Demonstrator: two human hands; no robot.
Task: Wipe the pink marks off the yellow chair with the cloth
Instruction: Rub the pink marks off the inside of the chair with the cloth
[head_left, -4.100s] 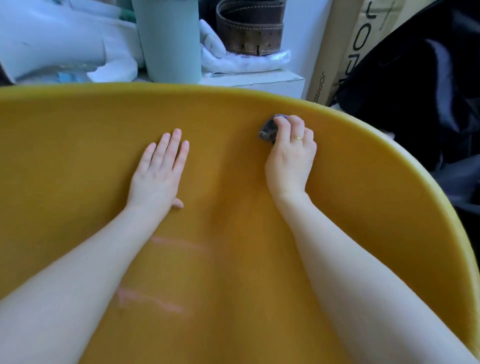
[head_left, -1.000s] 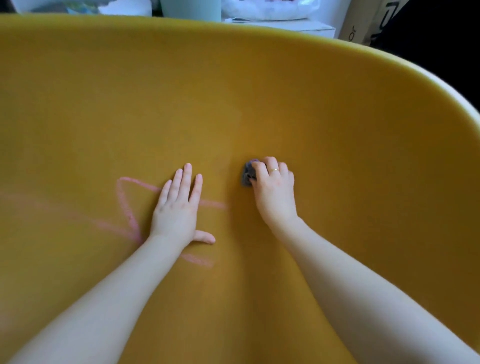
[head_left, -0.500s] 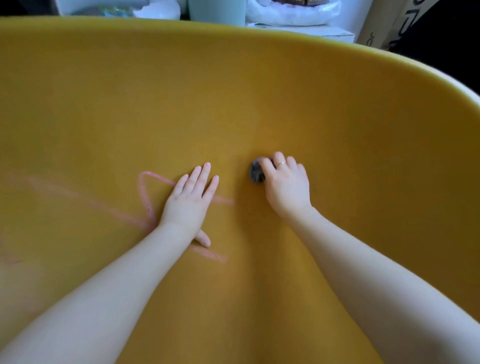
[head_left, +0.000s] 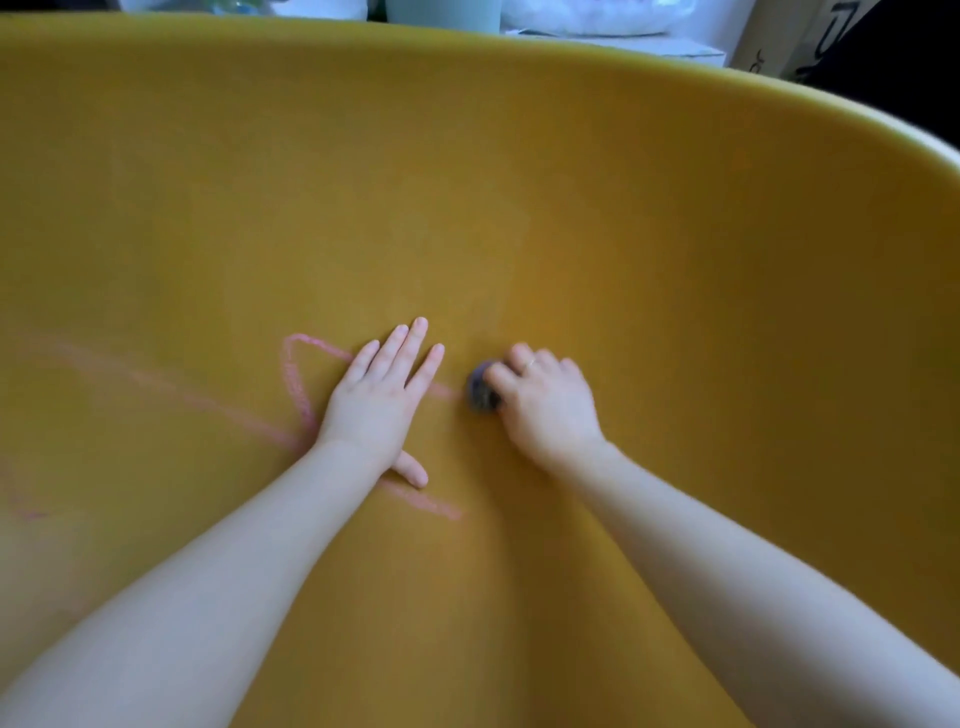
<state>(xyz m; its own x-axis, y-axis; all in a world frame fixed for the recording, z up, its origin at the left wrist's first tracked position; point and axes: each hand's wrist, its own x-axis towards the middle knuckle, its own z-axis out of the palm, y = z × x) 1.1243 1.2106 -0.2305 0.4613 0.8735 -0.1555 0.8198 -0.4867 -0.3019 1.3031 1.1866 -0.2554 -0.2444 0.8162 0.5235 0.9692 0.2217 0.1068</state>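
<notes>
1. Yellow chair (head_left: 571, 208), its curved shell filling nearly the whole view, rim arcing across the top and down the right side.
2. Left hand (head_left: 376, 402) laid flat on the shell, palm down, fingers straight and slightly spread, thumb out to the side; grip fully open, nothing held.
3. Right hand (head_left: 545, 402) just beside it, fingers curled down over a small dark grey cloth (head_left: 482, 392); grip closed on the bunched cloth, pressing it against the shell. Thin ring (head_left: 530, 364) on one finger.
4. Cloth peeking out at the hand's left edge, touching the right end of a pink line.
5. Pink marks (head_left: 298, 384) drawn on the shell around and under the left hand: a looped, angular outline to its left, a short stroke below the thumb, fainter lines trailing toward the left edge.
6. Beyond the rim, a pale green cylindrical container (head_left: 441, 13), white items and a cardboard box (head_left: 769, 47), only partly in view.
</notes>
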